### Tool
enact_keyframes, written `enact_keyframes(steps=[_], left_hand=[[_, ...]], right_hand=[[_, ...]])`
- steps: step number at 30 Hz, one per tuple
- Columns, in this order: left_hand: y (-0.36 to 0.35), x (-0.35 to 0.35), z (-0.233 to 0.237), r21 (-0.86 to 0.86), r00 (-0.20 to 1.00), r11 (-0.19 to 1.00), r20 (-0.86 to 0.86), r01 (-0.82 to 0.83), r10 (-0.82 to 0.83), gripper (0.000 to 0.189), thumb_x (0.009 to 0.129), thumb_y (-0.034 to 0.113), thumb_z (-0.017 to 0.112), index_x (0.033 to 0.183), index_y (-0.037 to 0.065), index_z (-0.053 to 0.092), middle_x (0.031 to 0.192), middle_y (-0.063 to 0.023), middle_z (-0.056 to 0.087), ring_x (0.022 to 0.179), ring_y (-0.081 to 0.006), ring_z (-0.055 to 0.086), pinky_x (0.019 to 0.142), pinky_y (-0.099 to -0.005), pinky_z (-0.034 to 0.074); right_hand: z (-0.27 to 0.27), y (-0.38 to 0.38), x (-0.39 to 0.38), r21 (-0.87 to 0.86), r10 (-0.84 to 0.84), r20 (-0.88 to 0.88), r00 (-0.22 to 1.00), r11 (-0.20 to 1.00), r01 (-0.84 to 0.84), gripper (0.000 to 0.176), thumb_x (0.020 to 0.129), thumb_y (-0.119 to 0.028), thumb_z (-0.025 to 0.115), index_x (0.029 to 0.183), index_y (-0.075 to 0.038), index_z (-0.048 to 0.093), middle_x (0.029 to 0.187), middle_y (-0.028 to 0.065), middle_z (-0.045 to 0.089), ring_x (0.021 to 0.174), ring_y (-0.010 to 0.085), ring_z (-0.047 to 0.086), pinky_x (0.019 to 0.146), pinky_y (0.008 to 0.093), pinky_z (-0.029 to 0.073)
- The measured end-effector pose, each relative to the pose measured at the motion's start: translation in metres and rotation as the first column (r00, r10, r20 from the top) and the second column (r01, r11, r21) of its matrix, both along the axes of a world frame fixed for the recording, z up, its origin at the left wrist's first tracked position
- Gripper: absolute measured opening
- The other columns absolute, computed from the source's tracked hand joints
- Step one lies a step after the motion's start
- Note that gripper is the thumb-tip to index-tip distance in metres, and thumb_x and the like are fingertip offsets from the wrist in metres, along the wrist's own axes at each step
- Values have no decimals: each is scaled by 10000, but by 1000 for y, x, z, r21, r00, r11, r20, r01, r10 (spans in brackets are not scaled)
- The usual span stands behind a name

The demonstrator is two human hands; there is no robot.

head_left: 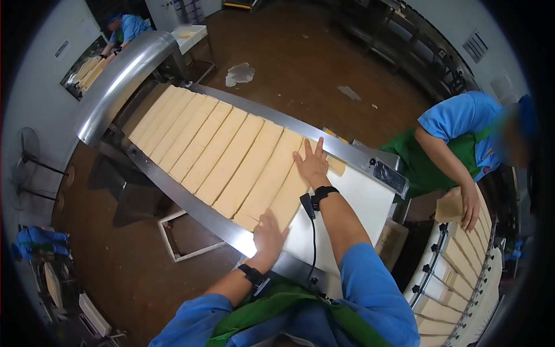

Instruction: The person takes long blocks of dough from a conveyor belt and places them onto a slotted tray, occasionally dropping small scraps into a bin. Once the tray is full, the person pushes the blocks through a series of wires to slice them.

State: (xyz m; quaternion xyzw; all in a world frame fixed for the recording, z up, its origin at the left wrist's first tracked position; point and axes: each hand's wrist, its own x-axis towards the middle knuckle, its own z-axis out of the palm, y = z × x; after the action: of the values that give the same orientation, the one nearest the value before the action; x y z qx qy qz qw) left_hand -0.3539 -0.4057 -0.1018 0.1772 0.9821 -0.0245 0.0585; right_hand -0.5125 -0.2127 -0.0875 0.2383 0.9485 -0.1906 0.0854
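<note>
Long pale-yellow slabs of dough-like sheet (222, 156) lie side by side across a conveyor. My left hand (270, 237) rests at the lower end of the nearest slab (291, 198), fingers extended over it near the metal side rail (193, 205). At the upper end of that slab, my right hand (313, 166) lies with its fingers spread apart. Neither hand is wrapped around anything. A small pale piece (336, 166) shows just beyond my right hand. The bare white belt (361, 202) runs beside my right forearm.
A curved metal hood (130, 81) spans the conveyor's far end. On the right, a co-worker (457, 136) holds a pale piece (448, 209) over a curved conveyor carrying more slabs (462, 254). Another person (127, 29) stands behind the hood. A fan (32, 150) stands left.
</note>
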Motion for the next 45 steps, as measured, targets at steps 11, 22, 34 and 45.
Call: enact_keyframes(steps=[11,22,34,45], left_hand=[[-12,1,20,211,990,975,108,69,-94,805,782,472,610,1335,-36,321,1160,-256,445,871,-327,562,758,-368,476],[29,14,30,473,870,879,403,69,-285,792,660,288,751,1249,13,300,1098,-232,391,940,-388,554,731,-424,526],[156,115,102,849,760,382,-36,366,-648,675,649,50,686,1266,58,411,1280,-335,253,1176,-508,312,984,-464,359],[271,222,139,852,451,75,-197,518,-871,695,729,44,671,1347,60,353,1389,-269,263,1253,-429,321,1040,-446,270]], right_hand=[[4,34,46,-72,-267,-37,963,962,264,883,724,-488,621,1414,-86,244,1430,279,222,1344,412,184,1065,466,263],[24,100,197,-39,-729,-41,683,684,728,934,709,-444,650,1371,12,176,1460,277,-77,1193,487,401,990,482,370],[64,189,462,-194,-814,-558,163,319,928,772,739,-388,676,1257,75,339,1257,304,391,1120,409,434,968,468,355],[119,271,617,-218,-958,-286,-2,63,974,676,786,-521,482,1176,32,492,1162,255,538,1161,430,425,948,478,374]])
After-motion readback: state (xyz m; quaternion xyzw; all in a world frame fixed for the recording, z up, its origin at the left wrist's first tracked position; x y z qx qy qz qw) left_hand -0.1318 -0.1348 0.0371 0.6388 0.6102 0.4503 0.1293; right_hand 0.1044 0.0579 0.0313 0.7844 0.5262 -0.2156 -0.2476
